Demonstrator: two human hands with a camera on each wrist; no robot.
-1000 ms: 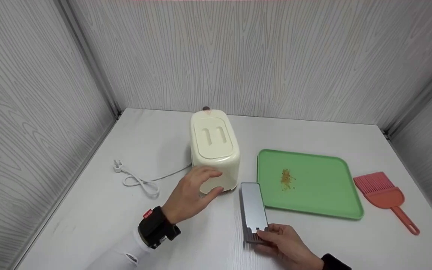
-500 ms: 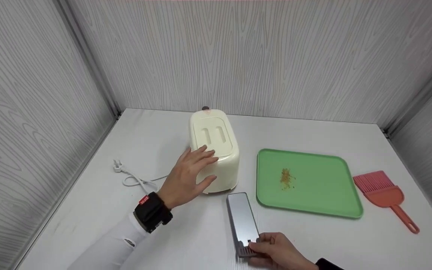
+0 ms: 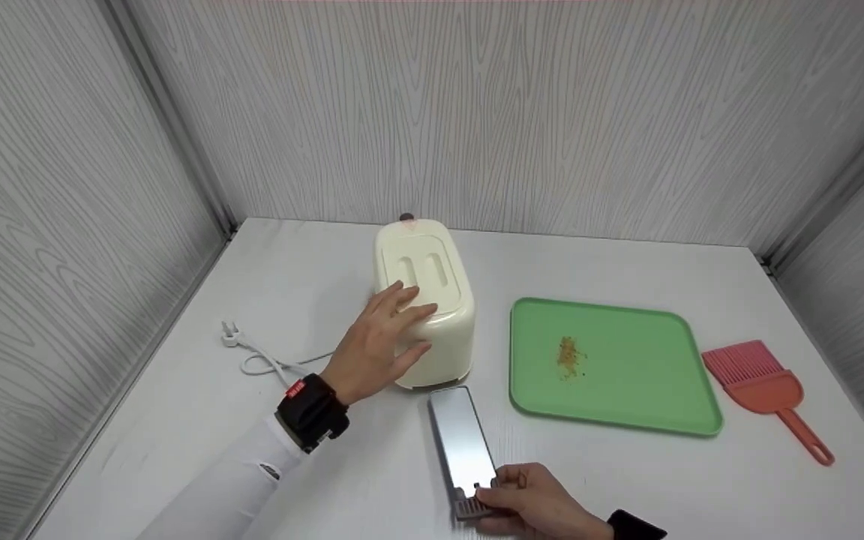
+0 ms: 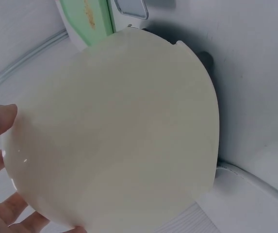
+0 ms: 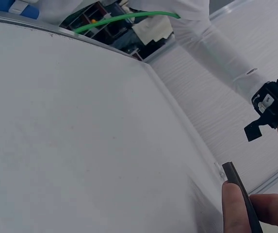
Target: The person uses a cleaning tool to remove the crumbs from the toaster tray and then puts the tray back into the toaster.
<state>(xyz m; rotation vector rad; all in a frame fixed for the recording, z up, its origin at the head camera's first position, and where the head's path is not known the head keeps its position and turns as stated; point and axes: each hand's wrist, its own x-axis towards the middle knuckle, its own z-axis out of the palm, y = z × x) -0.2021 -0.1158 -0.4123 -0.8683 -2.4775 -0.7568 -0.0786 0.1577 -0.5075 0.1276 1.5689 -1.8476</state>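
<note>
A cream toaster (image 3: 450, 346), its top covered by a lid with two long recesses, stands left of centre in the head view. My left hand (image 3: 370, 351) rests at its near end, fingers spread over the top edge and thumb against the end face. In the left wrist view, the fingertips lie along the edge of the toaster (image 4: 119, 131). With thumb and fingers, my right hand (image 3: 529, 501) pinches the dark slotted end of a flat silver crumb tray (image 3: 462, 442). The crumb tray's far end points toward the toaster's base. Edge-on, the crumb tray (image 5: 240, 191) shows in the right wrist view.
Right of the toaster lies a green serving tray (image 3: 634, 367) with a small heap of brown crumbs (image 3: 568, 357). Beyond it is a red-orange silicone brush (image 3: 766, 388). A white cord with its plug (image 3: 232, 337) lies left. Walls border the back and sides.
My left hand has risen from beside the toaster's lower front to its top edge. The crumb tray, pinched in my right hand, has moved left and slightly toward me, away from the green tray.
</note>
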